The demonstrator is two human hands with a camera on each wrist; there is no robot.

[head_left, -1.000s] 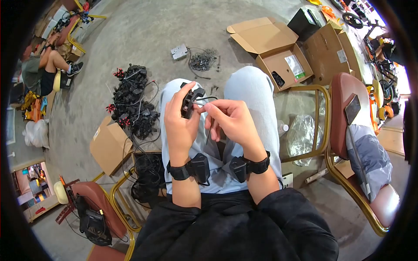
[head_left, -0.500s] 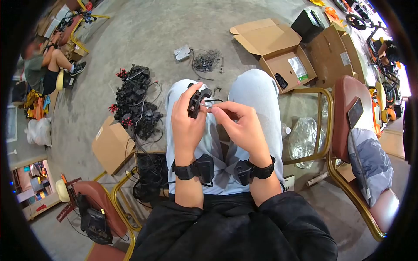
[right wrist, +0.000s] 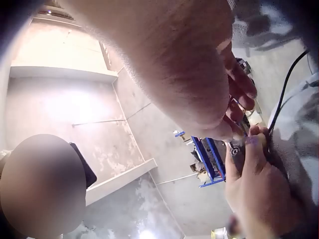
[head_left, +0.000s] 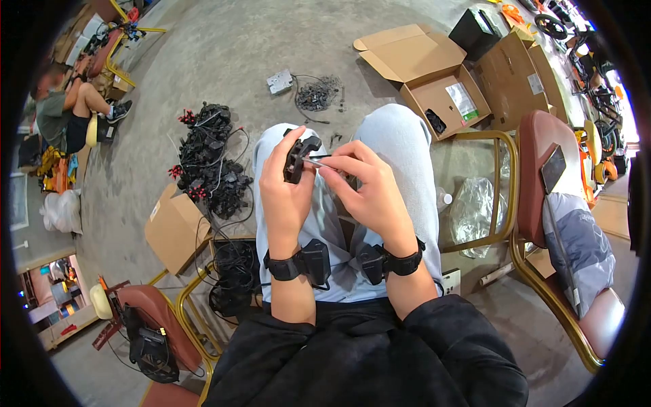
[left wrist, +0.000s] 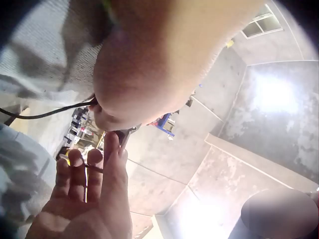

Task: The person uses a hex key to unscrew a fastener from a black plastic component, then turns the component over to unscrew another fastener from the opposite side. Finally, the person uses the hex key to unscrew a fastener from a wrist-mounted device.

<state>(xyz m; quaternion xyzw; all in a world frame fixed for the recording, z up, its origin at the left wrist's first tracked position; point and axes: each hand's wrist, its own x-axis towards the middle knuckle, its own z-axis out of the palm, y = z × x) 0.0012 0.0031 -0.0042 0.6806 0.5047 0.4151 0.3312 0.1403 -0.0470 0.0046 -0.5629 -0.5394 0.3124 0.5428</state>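
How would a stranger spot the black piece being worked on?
Find the pale trousers mid-frame in the head view. Above them, the left hand grips the small black part. Unlike the dark heap on the floor, it is held up, a thin metal rod pointing at it.

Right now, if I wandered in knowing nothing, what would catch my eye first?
Probably the middle of the head view, where the left hand grips a small black part and the right hand pinches a thin metal rod pointed at it. Next, the tangled black heap with red bits on the floor to the left, then the open cardboard box ahead to the right.
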